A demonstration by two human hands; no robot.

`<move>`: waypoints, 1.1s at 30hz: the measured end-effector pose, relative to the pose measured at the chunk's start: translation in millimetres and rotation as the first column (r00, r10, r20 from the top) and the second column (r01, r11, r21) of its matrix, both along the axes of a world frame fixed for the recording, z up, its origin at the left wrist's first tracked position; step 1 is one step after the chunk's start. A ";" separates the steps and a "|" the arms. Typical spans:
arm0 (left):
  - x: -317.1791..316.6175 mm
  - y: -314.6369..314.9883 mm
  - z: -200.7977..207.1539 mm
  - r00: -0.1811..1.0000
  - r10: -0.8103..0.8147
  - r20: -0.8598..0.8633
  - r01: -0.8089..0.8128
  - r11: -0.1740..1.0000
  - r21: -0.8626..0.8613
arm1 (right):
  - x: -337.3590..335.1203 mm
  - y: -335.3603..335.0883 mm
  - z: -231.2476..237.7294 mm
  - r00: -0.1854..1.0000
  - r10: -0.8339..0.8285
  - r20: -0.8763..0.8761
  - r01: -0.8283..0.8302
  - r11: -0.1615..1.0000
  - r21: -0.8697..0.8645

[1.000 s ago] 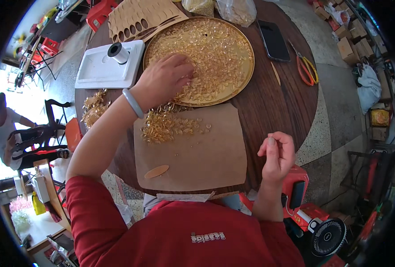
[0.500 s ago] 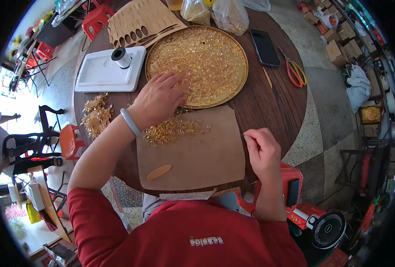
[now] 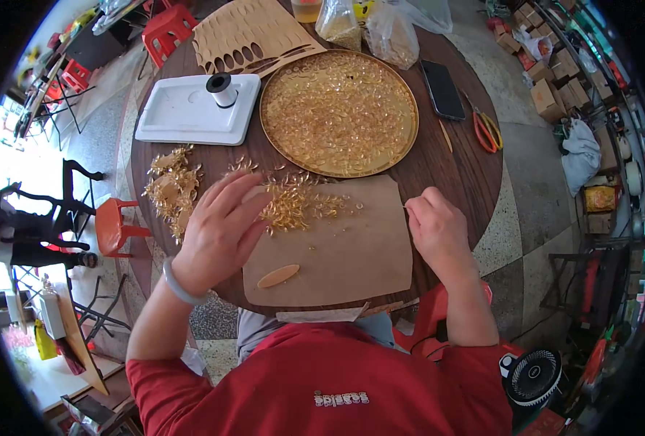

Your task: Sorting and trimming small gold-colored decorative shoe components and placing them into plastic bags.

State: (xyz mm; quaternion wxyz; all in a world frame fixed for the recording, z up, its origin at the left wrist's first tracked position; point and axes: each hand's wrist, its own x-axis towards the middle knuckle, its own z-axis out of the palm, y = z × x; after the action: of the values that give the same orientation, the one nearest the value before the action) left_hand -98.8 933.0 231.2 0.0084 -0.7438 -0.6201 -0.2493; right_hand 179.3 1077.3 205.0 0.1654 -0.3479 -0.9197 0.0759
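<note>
Left hand point(image 3: 217, 231) on gold beads point(image 3: 293, 203)

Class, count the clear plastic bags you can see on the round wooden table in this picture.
2. Both lie at the table's far edge, beyond the round gold tray: one bag nearer the middle, the other bag just right of it. More may lie past the picture's top edge.

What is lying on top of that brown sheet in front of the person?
On the brown sheet lie a heap of small golden pieces and one tan oval piece. The left hand covers part of the heap.
</note>
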 end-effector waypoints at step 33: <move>-54.2 -62.5 -44.3 0.958 0.111 0.263 -0.108 0.994 -0.024 | -224.6 118.4 -28.5 0.817 0.569 0.094 -0.574 0.786 0.227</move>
State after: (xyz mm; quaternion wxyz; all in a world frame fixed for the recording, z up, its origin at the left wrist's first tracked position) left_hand -152.9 870.6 186.9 -0.0641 -0.6686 -0.6571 -0.3423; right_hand -45.4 1195.7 176.5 0.1668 -0.0309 -0.9855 0.0046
